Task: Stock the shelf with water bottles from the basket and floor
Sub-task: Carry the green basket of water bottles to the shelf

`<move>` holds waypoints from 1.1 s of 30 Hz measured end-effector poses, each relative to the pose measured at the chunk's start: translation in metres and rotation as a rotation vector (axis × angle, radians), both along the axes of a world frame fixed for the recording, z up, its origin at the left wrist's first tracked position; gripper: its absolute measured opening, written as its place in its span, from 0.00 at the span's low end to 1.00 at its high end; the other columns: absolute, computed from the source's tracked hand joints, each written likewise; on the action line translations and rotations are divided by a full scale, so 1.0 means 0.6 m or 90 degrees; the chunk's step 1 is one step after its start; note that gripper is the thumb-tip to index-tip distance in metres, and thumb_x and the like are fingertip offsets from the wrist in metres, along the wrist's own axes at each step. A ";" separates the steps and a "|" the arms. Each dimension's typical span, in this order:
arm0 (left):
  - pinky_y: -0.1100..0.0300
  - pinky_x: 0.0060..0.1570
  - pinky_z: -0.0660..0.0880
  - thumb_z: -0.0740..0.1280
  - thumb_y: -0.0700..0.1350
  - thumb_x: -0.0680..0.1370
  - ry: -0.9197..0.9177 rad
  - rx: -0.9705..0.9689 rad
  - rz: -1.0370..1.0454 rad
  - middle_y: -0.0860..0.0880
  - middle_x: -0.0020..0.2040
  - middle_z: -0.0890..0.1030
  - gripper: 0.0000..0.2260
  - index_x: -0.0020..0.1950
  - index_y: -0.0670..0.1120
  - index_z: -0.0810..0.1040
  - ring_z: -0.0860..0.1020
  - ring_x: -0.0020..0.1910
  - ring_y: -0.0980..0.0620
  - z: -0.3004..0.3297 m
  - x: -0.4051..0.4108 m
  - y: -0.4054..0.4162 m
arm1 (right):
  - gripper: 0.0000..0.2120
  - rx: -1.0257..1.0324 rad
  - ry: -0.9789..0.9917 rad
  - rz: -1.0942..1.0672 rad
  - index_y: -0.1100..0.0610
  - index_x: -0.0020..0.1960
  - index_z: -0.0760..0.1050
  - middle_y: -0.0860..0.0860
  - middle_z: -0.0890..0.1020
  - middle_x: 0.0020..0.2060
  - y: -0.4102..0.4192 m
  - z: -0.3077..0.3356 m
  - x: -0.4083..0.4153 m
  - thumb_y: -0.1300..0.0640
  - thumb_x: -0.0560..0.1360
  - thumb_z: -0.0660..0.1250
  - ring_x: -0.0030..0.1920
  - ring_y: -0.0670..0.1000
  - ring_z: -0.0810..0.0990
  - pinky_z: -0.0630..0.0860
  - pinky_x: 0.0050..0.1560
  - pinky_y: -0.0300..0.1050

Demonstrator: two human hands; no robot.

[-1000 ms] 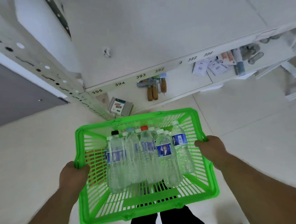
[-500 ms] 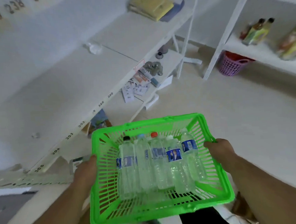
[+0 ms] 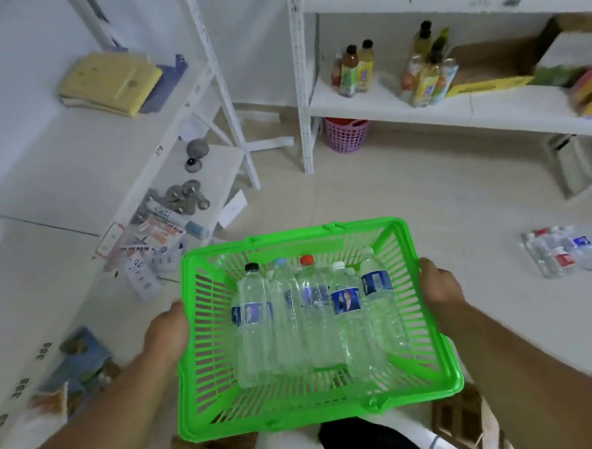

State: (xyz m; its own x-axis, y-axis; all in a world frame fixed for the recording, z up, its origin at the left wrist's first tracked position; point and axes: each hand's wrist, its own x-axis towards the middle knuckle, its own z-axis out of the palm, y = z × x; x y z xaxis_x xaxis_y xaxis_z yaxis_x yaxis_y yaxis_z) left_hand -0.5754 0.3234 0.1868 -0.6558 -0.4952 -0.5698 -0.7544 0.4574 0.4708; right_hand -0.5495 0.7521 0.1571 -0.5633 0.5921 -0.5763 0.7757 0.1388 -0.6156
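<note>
Green plastic basket (image 3: pixel 426 324), slatted, lower centre of the frame, carried at waist level; left hand (image 3: pixel 166 329) closed over the left rim, right hand (image 3: pixel 440 287) closed over the right rim, fingers of both wrapped out of sight on the outer wall. Contents: five or so clear water bottles (image 3: pixel 313 312), lying side by side with caps toward the top of the frame, caps black, pale blue, red and white, most with blue labels. Second lot: loose water bottles on the floor (image 3: pixel 560 251), right edge of the frame, well apart from the basket, lying flat. Candidate shelf (image 3: pixel 487 108), upper right, already holding juice bottles (image 3: pixel 423 70) and a cardboard box (image 3: pixel 495 62), with bare board between and in front of them; a pink basket (image 3: pixel 346 132) sits beneath it. Progress, as judged: none of the water appears shelved yet; both the basket load and the floor lot remain, so the task looks to be at its carrying stage. Change from half a second ago: the view has swung right, bringing the right-hand shelf and the floor bottles into frame, while the numbered shelf has slid to the left; the two-handed grip and the bottle arrangement are unchanged.
</note>
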 end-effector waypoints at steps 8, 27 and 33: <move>0.43 0.60 0.76 0.55 0.55 0.83 0.031 0.036 -0.059 0.35 0.62 0.78 0.24 0.65 0.36 0.75 0.77 0.61 0.36 0.009 -0.225 0.162 | 0.30 0.033 0.011 -0.074 0.66 0.57 0.78 0.65 0.80 0.52 0.145 0.013 -0.122 0.41 0.79 0.52 0.52 0.63 0.79 0.74 0.52 0.51; 0.50 0.51 0.73 0.51 0.53 0.83 -0.003 0.022 -0.213 0.35 0.53 0.81 0.22 0.45 0.39 0.77 0.78 0.49 0.40 -0.072 -0.732 0.369 | 0.28 0.039 -0.059 -0.187 0.63 0.48 0.77 0.64 0.81 0.47 0.293 -0.030 -0.484 0.39 0.76 0.52 0.48 0.63 0.80 0.76 0.51 0.55; 0.49 0.55 0.75 0.53 0.51 0.83 -0.031 0.004 -0.238 0.34 0.56 0.80 0.21 0.57 0.37 0.78 0.78 0.55 0.37 -0.109 -0.876 0.448 | 0.28 0.026 -0.075 -0.204 0.63 0.47 0.76 0.64 0.80 0.45 0.364 -0.078 -0.604 0.40 0.78 0.51 0.44 0.61 0.79 0.75 0.46 0.52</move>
